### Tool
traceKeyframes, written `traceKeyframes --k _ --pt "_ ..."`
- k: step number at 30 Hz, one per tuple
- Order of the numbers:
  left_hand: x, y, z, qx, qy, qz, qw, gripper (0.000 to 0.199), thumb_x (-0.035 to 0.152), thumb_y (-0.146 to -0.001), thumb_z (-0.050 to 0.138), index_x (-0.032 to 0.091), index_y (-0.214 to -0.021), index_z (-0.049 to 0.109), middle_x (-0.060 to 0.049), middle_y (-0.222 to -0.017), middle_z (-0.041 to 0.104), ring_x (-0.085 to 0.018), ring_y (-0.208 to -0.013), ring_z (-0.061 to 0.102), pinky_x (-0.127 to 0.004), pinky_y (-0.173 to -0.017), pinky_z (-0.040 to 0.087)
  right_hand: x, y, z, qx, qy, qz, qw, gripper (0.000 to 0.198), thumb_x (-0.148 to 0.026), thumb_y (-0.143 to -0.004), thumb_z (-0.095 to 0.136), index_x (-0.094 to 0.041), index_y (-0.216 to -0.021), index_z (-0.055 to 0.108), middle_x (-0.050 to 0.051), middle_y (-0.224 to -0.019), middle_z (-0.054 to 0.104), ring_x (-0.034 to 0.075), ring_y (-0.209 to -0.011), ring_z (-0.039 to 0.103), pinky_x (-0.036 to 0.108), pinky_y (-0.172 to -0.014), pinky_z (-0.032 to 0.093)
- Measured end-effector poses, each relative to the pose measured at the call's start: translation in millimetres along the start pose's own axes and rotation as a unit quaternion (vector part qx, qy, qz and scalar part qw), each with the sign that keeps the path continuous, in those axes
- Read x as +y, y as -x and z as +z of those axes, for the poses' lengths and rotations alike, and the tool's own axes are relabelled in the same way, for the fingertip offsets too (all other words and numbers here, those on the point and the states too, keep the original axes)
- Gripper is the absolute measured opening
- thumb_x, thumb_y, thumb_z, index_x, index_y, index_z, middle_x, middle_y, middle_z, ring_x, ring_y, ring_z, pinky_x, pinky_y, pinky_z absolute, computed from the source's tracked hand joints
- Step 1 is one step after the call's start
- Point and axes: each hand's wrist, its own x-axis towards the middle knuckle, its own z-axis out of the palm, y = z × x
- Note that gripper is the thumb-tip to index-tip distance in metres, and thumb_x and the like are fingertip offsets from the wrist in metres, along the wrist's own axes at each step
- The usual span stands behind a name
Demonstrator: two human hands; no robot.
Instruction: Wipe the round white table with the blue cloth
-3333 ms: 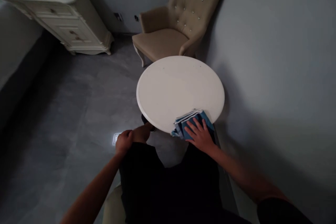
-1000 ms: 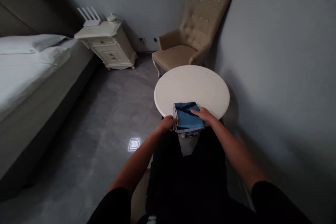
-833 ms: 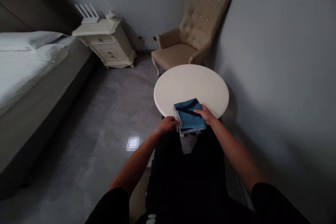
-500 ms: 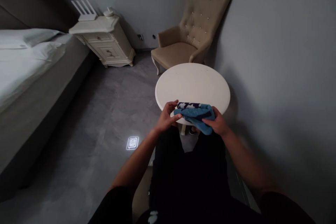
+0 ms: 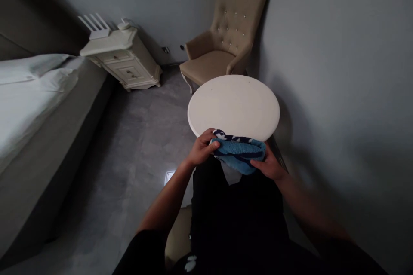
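A folded blue towel, with navy bands and white star shapes along its top, is held between my two hands just past the near edge of the round white table. My left hand grips its left end, the thumb lying on the near face. On the other end, my right hand pinches the cloth with the thumb in front; its other fingers are mostly hidden behind the fabric. The lower folds hang loosely above my lap.
Beyond the table stands a tan tufted armchair. A white nightstand carries a router and a small white object. The bed runs along the left, a grey wall along the right. A light patch shows on the floor.
Both hands have brought the towel slightly down and closer to me, off the table's near rim. It now looks wider and flatter. The camera view has shifted a little.
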Motion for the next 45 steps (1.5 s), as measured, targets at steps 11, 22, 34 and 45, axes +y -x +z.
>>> traceKeyframes --k 11,22,34,45 --pt "26 -10 1 0.054 -0.178 0.148 0.971 0.051 0.073 -0.107 0.074 0.023 -0.097 0.081 -0.012 -0.119 0.075 -0.026 -0.112 0.073 -0.043 -0.099 0.064 -53 -30 -12 0.034 0.29 -0.165 0.942 0.026 -0.045 -0.107 0.086 -0.032 -0.128 0.078 0.013 -0.177 0.056 0.042 -0.166 0.055 0.07 -0.137 0.05" --pt "-5 -4 -5 0.099 -0.317 0.228 0.915 0.047 0.069 -0.109 0.071 0.025 -0.1 0.084 -0.014 -0.121 0.075 -0.032 -0.121 0.068 -0.056 -0.114 0.061 -79 -44 -20 -0.142 0.276 -0.065 0.948 0.033 -0.057 -0.104 0.086 -0.027 -0.09 0.081 0.011 -0.143 0.077 0.034 -0.128 0.077 0.052 -0.115 0.066" --pt "5 -2 -2 0.168 -0.184 0.209 0.946 0.054 0.07 -0.119 0.05 0.025 -0.096 0.067 -0.008 -0.105 0.068 -0.024 -0.1 0.065 -0.039 -0.09 0.058 -51 -55 -9 0.064 0.114 -0.009 0.991 0.076 -0.082 -0.079 0.101 -0.032 -0.125 0.067 0.003 -0.109 0.075 0.025 -0.09 0.074 0.036 -0.079 0.066" --pt "-29 -13 29 0.226 -0.036 -0.003 0.973 0.067 0.088 -0.113 0.045 0.026 -0.094 0.06 -0.002 -0.085 0.061 -0.02 -0.081 0.061 -0.034 -0.076 0.055 0 -42 0 0.091 0.038 0.118 0.988 0.068 -0.085 -0.083 0.087 -0.028 -0.12 0.078 0.013 -0.123 0.086 0.04 -0.12 0.08 0.06 -0.114 0.066"
